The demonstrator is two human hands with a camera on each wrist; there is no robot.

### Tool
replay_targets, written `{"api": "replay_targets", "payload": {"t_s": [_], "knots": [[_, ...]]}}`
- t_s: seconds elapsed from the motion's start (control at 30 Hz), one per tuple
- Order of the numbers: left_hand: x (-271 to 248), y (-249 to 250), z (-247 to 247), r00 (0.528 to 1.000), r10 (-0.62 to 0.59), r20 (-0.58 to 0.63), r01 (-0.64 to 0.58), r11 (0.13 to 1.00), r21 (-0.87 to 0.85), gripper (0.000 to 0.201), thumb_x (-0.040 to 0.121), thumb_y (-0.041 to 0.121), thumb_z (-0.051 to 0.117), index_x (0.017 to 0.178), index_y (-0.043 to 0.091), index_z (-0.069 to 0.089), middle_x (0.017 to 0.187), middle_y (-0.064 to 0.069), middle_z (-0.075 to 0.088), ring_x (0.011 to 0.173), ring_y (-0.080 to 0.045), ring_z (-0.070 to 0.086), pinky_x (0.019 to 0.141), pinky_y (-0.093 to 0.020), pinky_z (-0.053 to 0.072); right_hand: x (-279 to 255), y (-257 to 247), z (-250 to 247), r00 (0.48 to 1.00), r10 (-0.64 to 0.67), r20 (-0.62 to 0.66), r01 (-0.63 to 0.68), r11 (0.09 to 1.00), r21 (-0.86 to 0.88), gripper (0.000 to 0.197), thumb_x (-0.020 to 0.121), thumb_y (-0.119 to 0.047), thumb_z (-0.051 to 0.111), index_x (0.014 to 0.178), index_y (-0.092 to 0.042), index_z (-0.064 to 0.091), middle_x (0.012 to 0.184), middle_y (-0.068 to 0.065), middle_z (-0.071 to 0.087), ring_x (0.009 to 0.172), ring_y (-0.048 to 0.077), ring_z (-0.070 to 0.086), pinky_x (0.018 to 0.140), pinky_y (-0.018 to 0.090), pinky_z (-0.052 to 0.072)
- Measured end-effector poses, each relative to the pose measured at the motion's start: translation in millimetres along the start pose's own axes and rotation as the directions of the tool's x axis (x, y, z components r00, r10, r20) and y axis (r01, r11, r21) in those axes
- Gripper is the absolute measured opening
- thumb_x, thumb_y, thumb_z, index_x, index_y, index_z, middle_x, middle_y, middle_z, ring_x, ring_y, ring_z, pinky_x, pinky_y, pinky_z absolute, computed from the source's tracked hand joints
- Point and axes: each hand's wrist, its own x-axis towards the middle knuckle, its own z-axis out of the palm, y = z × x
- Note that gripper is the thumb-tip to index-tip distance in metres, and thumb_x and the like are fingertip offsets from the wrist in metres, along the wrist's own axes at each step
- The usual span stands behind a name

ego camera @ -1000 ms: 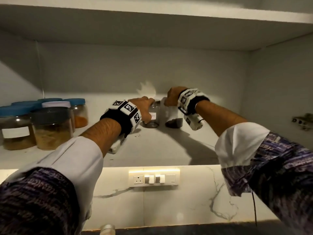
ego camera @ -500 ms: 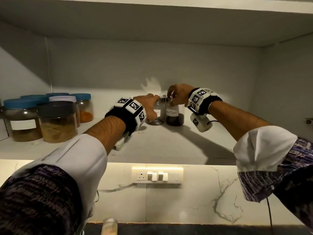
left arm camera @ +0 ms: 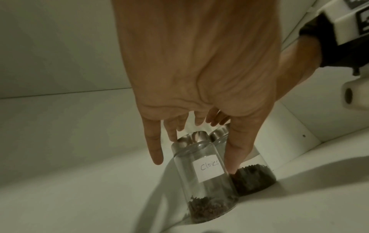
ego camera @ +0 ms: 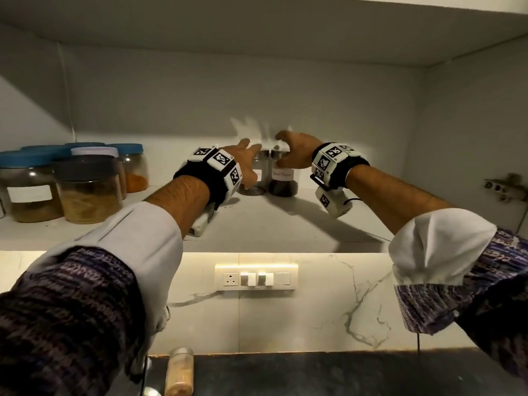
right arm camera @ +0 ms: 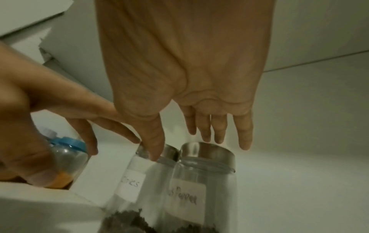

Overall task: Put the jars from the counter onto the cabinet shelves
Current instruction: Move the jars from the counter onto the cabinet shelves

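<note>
Glass cloves jar | pepper jar touching | both hands spread loose, holding nothing

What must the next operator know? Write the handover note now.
Left hand: open, fingers straight around the cloves jar, no grip.
Right hand: open, above the pepper jar.
Both jars stand upright, side by side, on the shelf.
Done: these two, plus the big jars at the shelf's left.
Left: at least one jar on the counter.
</note>
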Motion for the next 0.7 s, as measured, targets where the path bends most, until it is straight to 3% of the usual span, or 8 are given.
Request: {"api": "replay_targets", "payload": {"t_s": [0.1,0.17,0.23,0.37,0.47,0.53,0.6,0.7], "knots": [[-24,4,-9,0.996,0.055,-0.076,-0.064,0.991,-0.115,0.109,0.075,0.038,0.073,0.164,0.023,0.011,0.171,-0.006,0.012,0.149,-0.036,0.036,0.113,-0.047,0.043,-37,-11,-18,0.997,-0.041,-0.061,0.044,0.998,0.048,0.062,0.093,-0.034,0.074,0.149,-0.019,0.051,0.148,0.007,0.059,0.134,0.029,0.057,0.106,0.035,0.045],[-56,13,-20,0.98,0.108,-0.166,-0.145,0.963,-0.229,0.106,0.07,0.055,0.066,0.161,0.02,0.024,0.164,-0.008,0.026,0.143,-0.034,0.042,0.112,-0.048,0.043,-75,-21,-28,0.99,-0.091,-0.106,0.107,0.981,0.164,0.051,0.093,-0.039,0.074,0.139,-0.021,0.063,0.142,0.004,0.065,0.13,0.023,0.061,0.109,0.035,0.048],[-95,20,-27,0.948,0.141,-0.285,-0.226,0.929,-0.293,0.087,0.075,0.054,0.066,0.152,0.021,0.043,0.154,-0.005,0.04,0.139,-0.028,0.044,0.112,-0.044,0.042,-123,-34,-29,0.978,-0.142,-0.153,0.187,0.919,0.346,0.038,0.095,-0.035,0.074,0.128,-0.018,0.071,0.127,0.001,0.073,0.116,0.015,0.07,0.101,0.031,0.057],[-189,33,-13,0.834,0.164,-0.527,-0.411,0.823,-0.393,0.052,0.08,0.055,0.062,0.121,0.024,0.068,0.121,0.005,0.065,0.112,-0.012,0.061,0.094,-0.032,0.052,-235,-55,-4,0.952,-0.223,-0.209,0.304,0.759,0.576,0.019,0.098,-0.02,0.072,0.115,-0.013,0.076,0.107,-0.003,0.08,0.098,0.007,0.076,0.084,0.022,0.06],[-253,37,45,0.827,0.078,-0.556,-0.45,0.686,-0.572,0.02,0.092,0.031,0.069,0.082,0.014,0.072,0.08,0.003,0.07,0.074,-0.013,0.066,0.074,-0.031,0.056,-303,-59,54,0.973,-0.187,-0.137,0.229,0.691,0.686,0.01,0.096,-0.018,0.076,0.105,-0.014,0.079,0.099,-0.002,0.081,0.091,0.009,0.076,0.075,0.023,0.058],[-283,37,110,0.895,0.03,-0.444,-0.353,0.656,-0.667,0.039,0.092,0.031,0.07,0.06,0.008,0.062,0.055,-0.004,0.059,0.054,-0.023,0.057,0.059,-0.038,0.049,-335,-56,114,0.992,-0.125,0.021,0.07,0.682,0.728,0.007,0.094,-0.023,0.078,0.1,-0.021,0.08,0.094,-0.004,0.081,0.089,0.01,0.076,0.075,0.023,0.058],[-305,36,182,0.973,-0.037,-0.228,-0.143,0.678,-0.721,0.044,0.089,0.04,0.069,0.059,0.01,0.058,0.049,-0.004,0.056,0.047,-0.021,0.053,0.054,-0.042,0.048,-356,-39,185,0.986,-0.037,0.164,-0.095,0.681,0.726,0.006,0.091,-0.023,0.081,0.097,-0.022,0.081,0.087,-0.004,0.081,0.084,0.013,0.077,0.079,0.03,0.062],[-325,28,287,0.988,-0.026,0.154,0.127,0.706,-0.696,0.01,0.083,0.032,0.07,0.08,0.024,0.064,0.064,0.008,0.068,0.06,-0.008,0.063,0.066,-0.042,0.056,-367,13,293,0.931,0.165,0.327,-0.329,0.768,0.55,0.011,0.084,-0.024,0.079,0.093,-0.028,0.081,0.081,-0.009,0.08,0.081,0.009,0.077,0.087,0.041,0.062]]}}
